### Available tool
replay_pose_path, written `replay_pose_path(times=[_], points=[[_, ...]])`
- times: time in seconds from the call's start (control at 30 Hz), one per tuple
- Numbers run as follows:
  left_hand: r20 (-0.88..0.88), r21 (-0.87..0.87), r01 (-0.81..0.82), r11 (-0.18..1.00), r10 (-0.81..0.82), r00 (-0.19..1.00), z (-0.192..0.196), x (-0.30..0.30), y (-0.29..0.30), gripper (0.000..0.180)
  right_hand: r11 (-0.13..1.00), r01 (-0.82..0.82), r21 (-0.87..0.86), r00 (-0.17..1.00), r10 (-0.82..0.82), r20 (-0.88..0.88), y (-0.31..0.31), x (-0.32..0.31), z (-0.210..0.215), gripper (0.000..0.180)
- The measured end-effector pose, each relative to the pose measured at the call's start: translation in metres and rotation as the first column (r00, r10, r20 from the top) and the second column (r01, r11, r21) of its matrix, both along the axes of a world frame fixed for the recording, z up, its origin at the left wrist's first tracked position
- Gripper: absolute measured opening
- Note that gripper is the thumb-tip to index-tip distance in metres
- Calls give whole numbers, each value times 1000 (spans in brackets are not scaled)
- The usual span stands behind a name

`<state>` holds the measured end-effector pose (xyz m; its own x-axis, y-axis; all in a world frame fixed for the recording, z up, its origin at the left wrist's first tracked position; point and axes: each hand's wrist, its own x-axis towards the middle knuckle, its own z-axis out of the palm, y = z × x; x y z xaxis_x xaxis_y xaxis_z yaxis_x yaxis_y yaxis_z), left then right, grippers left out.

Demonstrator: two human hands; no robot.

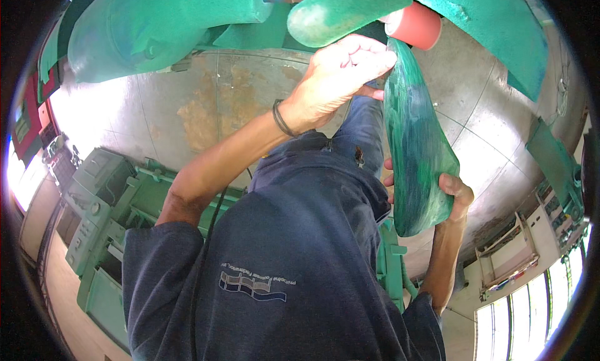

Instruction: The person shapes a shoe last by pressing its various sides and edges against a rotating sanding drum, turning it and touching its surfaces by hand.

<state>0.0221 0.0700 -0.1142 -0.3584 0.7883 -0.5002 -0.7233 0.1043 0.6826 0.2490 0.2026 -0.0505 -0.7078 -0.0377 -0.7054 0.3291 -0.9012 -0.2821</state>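
Note:
Between my two hands is a long green shoe last (420, 136), streaked with dark blue, its narrow end pointing away from me. My left hand (344, 77) is closed on that narrow end, thumb and fingers pinching its edge. At the wide near end my right hand (455, 193) grips the last, its thumb on the right side and fingertips showing on the left. A pink-red roller (414, 26) on a green machine (169, 27) sits just beyond the narrow end. Whether the last touches the roller, I cannot tell.
A rounded green guard (350, 11) hangs over the roller's left, and a curved green hood (487, 30) spreads to its right. Another green machine (103, 205) stands at the left behind me. A barred window (531, 305) lights the lower right; the tiled floor (194, 105) has worn brown patches.

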Motion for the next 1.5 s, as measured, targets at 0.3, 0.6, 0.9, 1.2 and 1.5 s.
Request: replay_pose_path(times=[0.3,0.6,0.9,1.2,1.5], points=[[-23,-8,11,1000,-12,1000,-4,-1,3,33,1000,6,5,1000,-6,3,-2,0,-5,91],[-10,52,-7,999,8,1000,10,4,-2,32,998,0,64,1000,1,-12,-7,3,6,93],[54,-30,55,998,-53,997,54,11,8,29,973,120,199,993,-120,-12,-32,25,-11,82],[350,6,121,993,-116,930,12,18,-22,71,926,295,237,889,-357,286,-142,2,-149,68],[539,164,119,979,-190,820,-15,2,-46,109,909,393,141,901,-411,137,-174,-19,-220,68]])
